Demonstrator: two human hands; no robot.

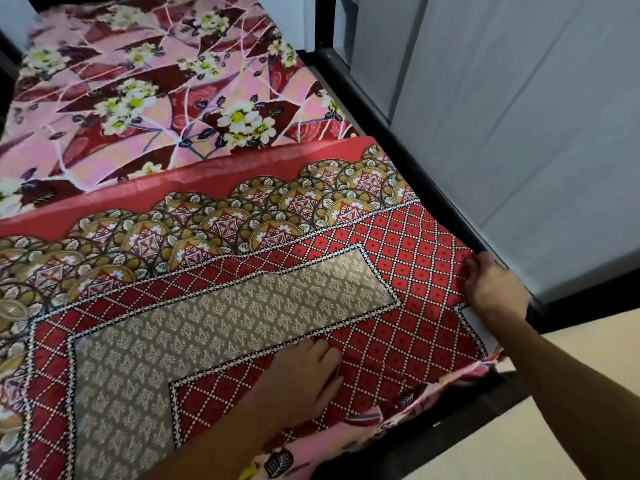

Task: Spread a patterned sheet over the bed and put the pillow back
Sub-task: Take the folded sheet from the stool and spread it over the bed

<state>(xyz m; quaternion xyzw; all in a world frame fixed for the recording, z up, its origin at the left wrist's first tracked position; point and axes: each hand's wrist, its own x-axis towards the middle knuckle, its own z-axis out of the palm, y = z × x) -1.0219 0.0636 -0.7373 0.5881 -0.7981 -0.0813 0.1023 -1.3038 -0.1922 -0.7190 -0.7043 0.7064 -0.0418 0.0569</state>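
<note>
A red patterned sheet (221, 306) with a beige centre panel, diamond lattice and scalloped gold border covers the near part of the bed. Beyond it lies a pink floral sheet (156, 95) with white flowers, which also pokes out under the near edge. My left hand (298, 382) presses flat on the red sheet near the lower middle, fingers straight. My right hand (491, 289) grips the sheet's right edge by the bed rail, fingers curled into the fabric. No pillow is in view.
A black metal bed frame (408, 161) runs along the right side and across the near corner. A pale grey wall (519, 116) stands right behind the rail. Cream floor (571, 348) shows at the lower right.
</note>
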